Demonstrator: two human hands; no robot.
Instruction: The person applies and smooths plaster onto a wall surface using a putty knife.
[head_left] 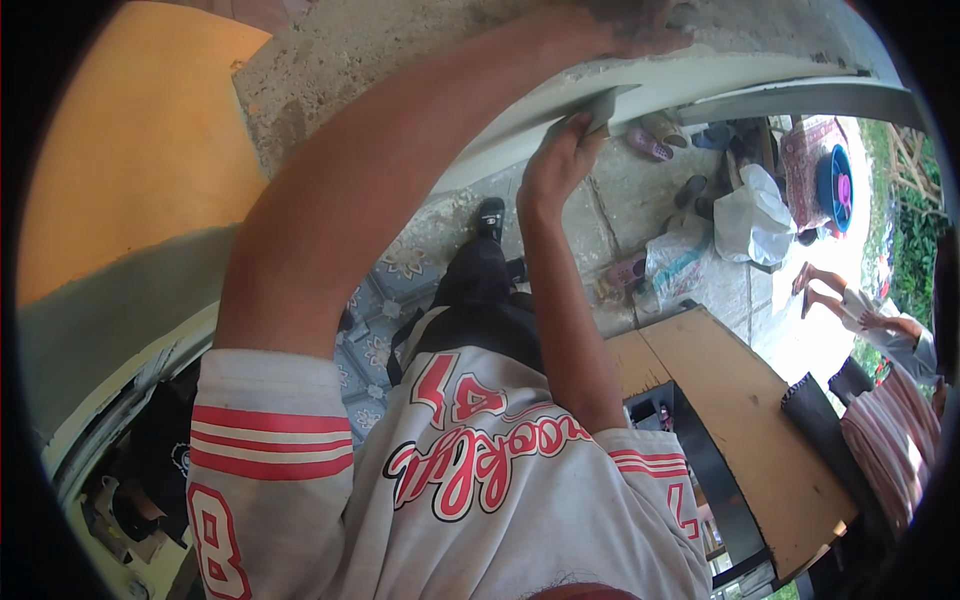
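My right hand (556, 170) is closed round a flat metal putty knife (602, 106). Its blade lies against the smooth white face (500, 142) of a ledge, and most of the handle is hidden in my fingers. Above it, my left arm reaches across to the rough grey concrete top (330, 60) of that ledge. There my left hand (645, 28) is partly cut off by the upper rim; its fingers look curled, but what they hold, if anything, is too dark to make out.
An orange wall (140, 150) stands at the left. Below right is a wood-topped table (740, 410). Sandals (650, 143), a white plastic bag (755, 215) and a blue basin (838, 190) are farther right, near another person (870, 310). Patterned tiles (400, 268) lie by my feet.
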